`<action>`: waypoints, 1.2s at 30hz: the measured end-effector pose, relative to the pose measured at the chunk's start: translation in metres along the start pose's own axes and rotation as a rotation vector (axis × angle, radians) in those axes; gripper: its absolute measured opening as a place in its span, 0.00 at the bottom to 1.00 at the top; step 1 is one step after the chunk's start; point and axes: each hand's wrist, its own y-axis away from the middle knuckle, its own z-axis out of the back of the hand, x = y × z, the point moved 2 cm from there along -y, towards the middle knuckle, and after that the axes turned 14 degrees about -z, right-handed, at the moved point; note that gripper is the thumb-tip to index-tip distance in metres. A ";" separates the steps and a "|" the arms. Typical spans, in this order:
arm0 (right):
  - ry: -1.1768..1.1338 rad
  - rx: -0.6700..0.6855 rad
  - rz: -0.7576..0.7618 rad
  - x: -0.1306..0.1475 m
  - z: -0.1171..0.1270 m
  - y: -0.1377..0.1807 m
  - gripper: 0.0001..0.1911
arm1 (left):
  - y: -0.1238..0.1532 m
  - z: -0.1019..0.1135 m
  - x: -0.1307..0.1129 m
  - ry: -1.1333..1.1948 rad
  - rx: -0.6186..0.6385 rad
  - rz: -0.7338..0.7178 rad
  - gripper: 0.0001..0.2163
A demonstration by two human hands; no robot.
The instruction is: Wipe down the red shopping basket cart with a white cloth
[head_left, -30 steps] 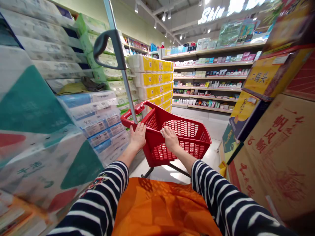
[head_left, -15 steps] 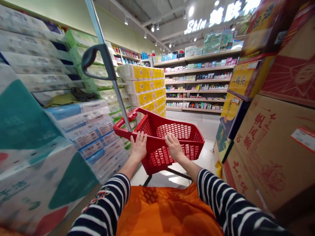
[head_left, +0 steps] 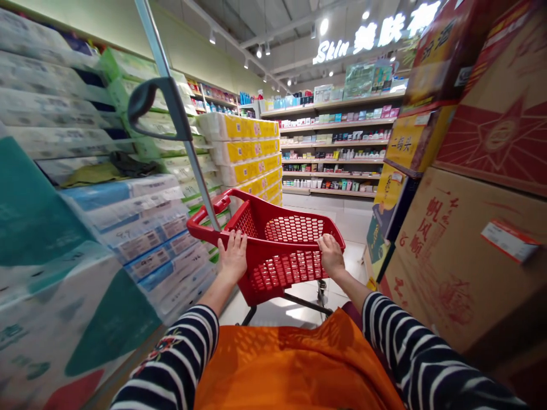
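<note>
A red plastic shopping cart (head_left: 265,267) with perforated basket walls stands in front of me, turned sideways. Its grey pull handle (head_left: 171,108) rises on a metal pole at the left end. My left hand (head_left: 233,257) rests on the near rim beside the pole, fingers stretched and apart. On the same rim, toward the right end, my right hand (head_left: 332,257) is closed, with its fingertips over the edge. A bit of white cloth or tissue shows at those fingers, mostly hidden by them.
Packs of tissue paper (head_left: 158,245) are stacked close on the left, with yellow packs (head_left: 252,151) beyond. Cardboard boxes (head_left: 465,267) line the right side. Shelves of cosmetics (head_left: 333,139) stand at the back. The cart's wheel (head_left: 322,291) is on the pale tiled floor.
My right hand has slid right along the rim, from about the middle to near the far right end. My left hand stays on the rim by the pole. The view has shifted slightly.
</note>
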 end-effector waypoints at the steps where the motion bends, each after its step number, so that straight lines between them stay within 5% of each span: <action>1: -0.019 0.013 0.024 0.012 -0.003 0.001 0.21 | 0.000 0.000 0.000 -0.006 0.000 0.006 0.31; 6: -0.117 0.103 0.230 0.088 -0.011 0.004 0.24 | 0.002 -0.003 0.003 -0.049 0.001 -0.007 0.30; 9: -0.113 0.140 0.265 0.097 -0.009 0.004 0.24 | 0.004 -0.004 0.007 -0.042 0.005 -0.004 0.30; 14: -0.053 0.186 0.219 0.051 -0.001 0.000 0.24 | 0.003 -0.003 0.008 0.012 -0.009 -0.001 0.30; 20: 0.103 0.267 -0.028 -0.021 0.010 -0.021 0.22 | -0.003 -0.002 -0.001 0.050 -0.036 -0.004 0.30; 24: 0.080 0.354 -0.032 -0.036 0.012 -0.039 0.18 | -0.008 0.000 -0.007 0.073 -0.039 -0.001 0.31; 36: -0.180 0.391 0.255 0.094 -0.013 -0.040 0.22 | -0.018 -0.001 -0.003 0.073 -0.035 -0.002 0.33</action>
